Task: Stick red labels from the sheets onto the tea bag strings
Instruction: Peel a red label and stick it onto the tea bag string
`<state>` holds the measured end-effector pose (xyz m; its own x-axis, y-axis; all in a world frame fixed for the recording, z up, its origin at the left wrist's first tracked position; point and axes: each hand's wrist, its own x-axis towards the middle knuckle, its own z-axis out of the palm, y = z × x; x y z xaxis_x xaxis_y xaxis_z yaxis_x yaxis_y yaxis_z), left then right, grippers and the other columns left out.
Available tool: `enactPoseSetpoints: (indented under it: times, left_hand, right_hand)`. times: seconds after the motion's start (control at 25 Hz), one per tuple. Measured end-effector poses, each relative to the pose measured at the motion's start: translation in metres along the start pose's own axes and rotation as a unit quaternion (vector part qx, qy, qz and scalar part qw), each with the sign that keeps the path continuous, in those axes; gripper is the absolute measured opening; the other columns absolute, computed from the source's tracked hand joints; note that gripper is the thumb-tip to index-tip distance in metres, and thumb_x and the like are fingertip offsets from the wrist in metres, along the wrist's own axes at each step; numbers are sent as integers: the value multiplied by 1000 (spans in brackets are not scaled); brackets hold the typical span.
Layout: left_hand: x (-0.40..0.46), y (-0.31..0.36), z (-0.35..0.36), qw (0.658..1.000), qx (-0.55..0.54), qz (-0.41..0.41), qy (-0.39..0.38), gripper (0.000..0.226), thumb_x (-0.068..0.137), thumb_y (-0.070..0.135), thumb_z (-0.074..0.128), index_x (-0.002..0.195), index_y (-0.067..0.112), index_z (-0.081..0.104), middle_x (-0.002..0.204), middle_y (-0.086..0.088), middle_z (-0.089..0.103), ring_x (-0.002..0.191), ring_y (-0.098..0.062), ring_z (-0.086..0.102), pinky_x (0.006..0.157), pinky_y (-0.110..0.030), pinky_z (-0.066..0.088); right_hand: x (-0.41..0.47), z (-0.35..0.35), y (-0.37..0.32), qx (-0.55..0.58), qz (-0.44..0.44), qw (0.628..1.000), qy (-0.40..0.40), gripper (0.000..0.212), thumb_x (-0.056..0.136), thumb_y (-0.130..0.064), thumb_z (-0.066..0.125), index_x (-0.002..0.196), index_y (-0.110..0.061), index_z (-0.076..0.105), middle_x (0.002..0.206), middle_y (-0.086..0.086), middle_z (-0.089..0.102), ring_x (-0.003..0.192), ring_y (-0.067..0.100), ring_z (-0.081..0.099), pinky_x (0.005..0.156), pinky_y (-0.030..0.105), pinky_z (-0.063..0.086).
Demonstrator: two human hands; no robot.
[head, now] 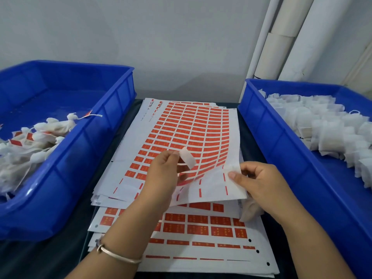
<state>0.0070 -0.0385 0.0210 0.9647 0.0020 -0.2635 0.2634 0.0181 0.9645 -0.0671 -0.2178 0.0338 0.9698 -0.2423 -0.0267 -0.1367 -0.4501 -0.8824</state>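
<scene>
Dark table [60,254] runs across the bottom of frame. Two blue bins on it: left bin [84,137] fills the left side, holds a heap of labelled tea bags [38,137] with red tags on their strings, piled in its lower left; right bin [281,141] fills the right side, holds a pile of plain white tea bags [322,125], no tags visible. White rolled tubes [289,37] lean on the wall upper right. Centre of frame, between the bins: stack of label sheets [191,228], red labels in rows. Top sheet [193,129] has its near edge lifted and curled up. My right hand [259,182], centre right, pinches that lifted near corner between thumb and fingers, with a tea bag [250,210] tucked below the hand, partly hidden by the sheet. My left hand [163,178], centre, pinches a peeled label [188,160] at the fingertips, white back side facing me, just above the sheet. Thin bangle [118,256] on my left wrist, lower centre.
</scene>
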Motion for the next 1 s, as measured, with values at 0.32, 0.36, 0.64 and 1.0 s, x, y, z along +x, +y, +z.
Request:
enactPoseSetpoints:
  times: [0.32,0.36,0.64,1.0]
  left_hand:
    - [12,-26,3,993,106,-51,29,4,94,28,53,98,28,51,96,10,54,76,-9,53,63,-19,50]
    - [10,-24,3,995,81,-54,30,4,94,29,53,93,26,55,92,10,56,77,-10,55,65,-22,53]
    - [-7,5,4,989,-149,-22,14,12,91,25,57,81,30,61,90,5,67,83,-16,67,66,-23,57]
    - [-18,10,-2,995,-97,17,-15,20,94,29,52,80,29,66,74,10,71,69,-7,69,53,-14,51]
  right_hand:
    - [-13,-28,-9,-249,4,951,185,28,87,-24,65,60,-23,58,57,-9,56,53,7,52,47,18,31]
    - [-14,-31,-15,-214,-15,959,187,23,86,-23,66,64,-26,61,59,-13,59,56,5,55,48,16,32]
    - [-19,-1,-62,65,-96,989,87,5,74,-39,65,77,-39,69,77,-23,69,71,-3,66,60,11,50]
    - [3,54,-64,-23,-131,991,-14,26,75,-30,75,60,-46,61,61,-42,57,73,-24,54,51,-7,34]
